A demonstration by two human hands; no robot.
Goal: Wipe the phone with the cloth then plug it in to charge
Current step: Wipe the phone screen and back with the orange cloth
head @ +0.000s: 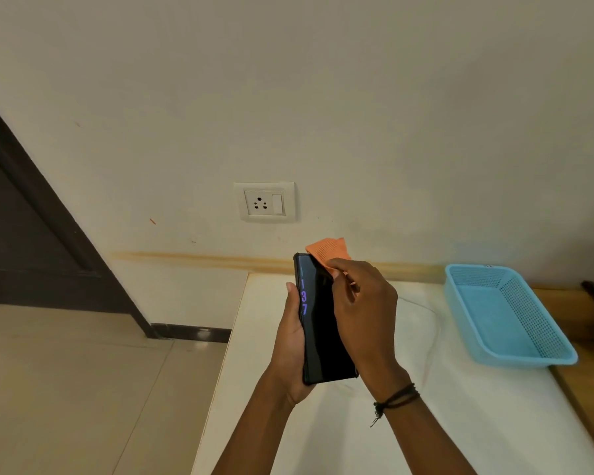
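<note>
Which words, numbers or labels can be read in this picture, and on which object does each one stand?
"1 37": purple digits, stacked along the left edge of the dark screen of the phone.
A small dark mark on the far rim of the blue basket: too small to read.
The wall socket: no text visible.

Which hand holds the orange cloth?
The right hand, with the black wrist cord, presses the cloth on the phone; the left hand only grips the phone.
</note>
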